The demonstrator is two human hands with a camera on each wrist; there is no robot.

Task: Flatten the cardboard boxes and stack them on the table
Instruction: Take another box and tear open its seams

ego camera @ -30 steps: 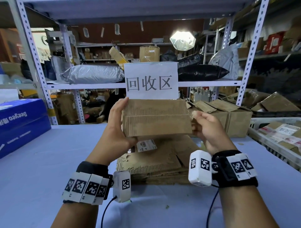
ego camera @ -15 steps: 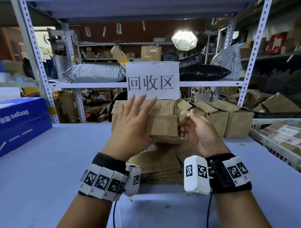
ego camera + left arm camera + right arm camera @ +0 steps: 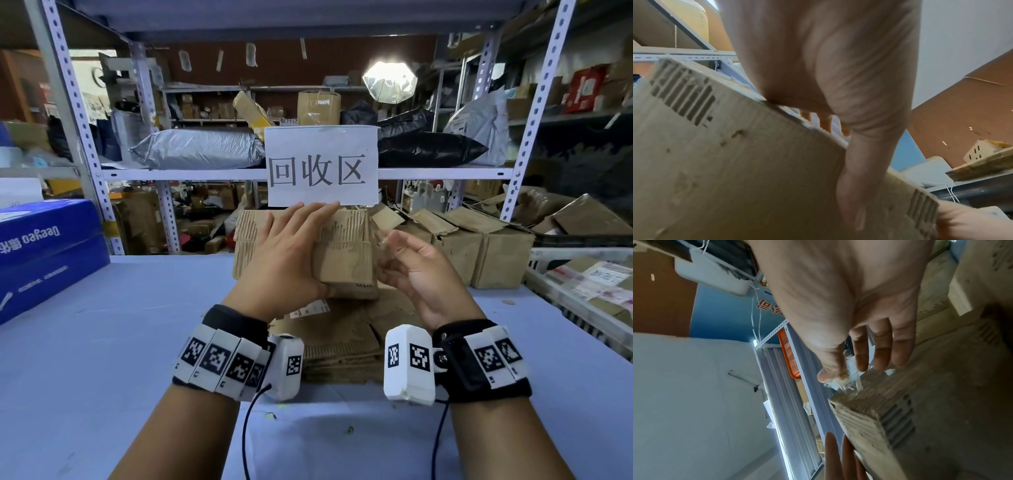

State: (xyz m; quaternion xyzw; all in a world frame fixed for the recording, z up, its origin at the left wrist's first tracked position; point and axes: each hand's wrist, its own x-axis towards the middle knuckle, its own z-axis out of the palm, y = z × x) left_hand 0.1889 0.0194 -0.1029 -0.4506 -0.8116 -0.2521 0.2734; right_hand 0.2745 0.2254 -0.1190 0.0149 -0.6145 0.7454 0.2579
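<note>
A worn brown cardboard box (image 3: 346, 260) is held in the air above a stack of flattened cardboard (image 3: 342, 339) on the blue table (image 3: 102, 342). My left hand (image 3: 284, 253) grips the box, with the fingers spread over its near face. In the left wrist view the thumb (image 3: 857, 186) presses one face of the box (image 3: 735, 162) and the fingers reach past its edge. My right hand (image 3: 387, 240) is at the box's right end. There the thumb and forefinger pinch a crumpled strip of clear tape (image 3: 846, 381) still stuck to the box corner (image 3: 931, 402).
A blue carton (image 3: 44, 250) lies at the table's left edge. Upright cardboard boxes (image 3: 479, 253) stand at the back right, with a white crate (image 3: 582, 294) of parcels beside them. A paper sign (image 3: 322, 166) hangs on the shelf frame just behind the held box.
My left hand moved from the box's left end onto its near face, and the box shifted left. My right hand left the right end and now pinches tape pulled off the box.
</note>
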